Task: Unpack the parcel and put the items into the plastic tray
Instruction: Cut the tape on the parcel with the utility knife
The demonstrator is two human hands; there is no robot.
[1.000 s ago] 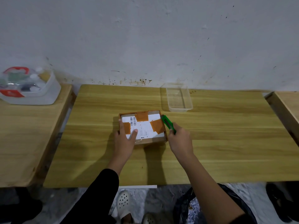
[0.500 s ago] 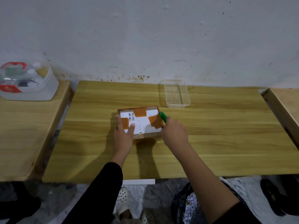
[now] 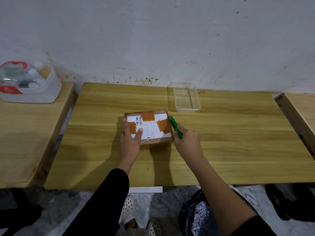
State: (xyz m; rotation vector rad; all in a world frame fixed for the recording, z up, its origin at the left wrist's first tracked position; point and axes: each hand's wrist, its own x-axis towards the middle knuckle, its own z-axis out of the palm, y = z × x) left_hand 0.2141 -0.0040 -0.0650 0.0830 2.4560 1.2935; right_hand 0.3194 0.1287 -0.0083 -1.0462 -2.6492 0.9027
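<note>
A small cardboard parcel (image 3: 150,128) with a white label and orange tape patches lies shut in the middle of the wooden table (image 3: 221,150). My left hand (image 3: 130,142) rests flat on the parcel's near left corner, pressing it down. My right hand (image 3: 187,142) grips a green utility knife (image 3: 175,127), whose tip lies along the parcel's right edge near the far corner. The clear plastic tray (image 3: 186,97) stands empty behind the parcel, to the right, near the wall.
A white lidded box (image 3: 32,84) with red parts and small items sits on a side table at the left. Another wooden table (image 3: 301,108) adjoins on the right. A dark bag (image 3: 199,215) lies on the floor below.
The knife has slid along the parcel's right edge, drawn in toward my hand half a second ago and now extended toward the far corner again. My left hand stays on the parcel.
</note>
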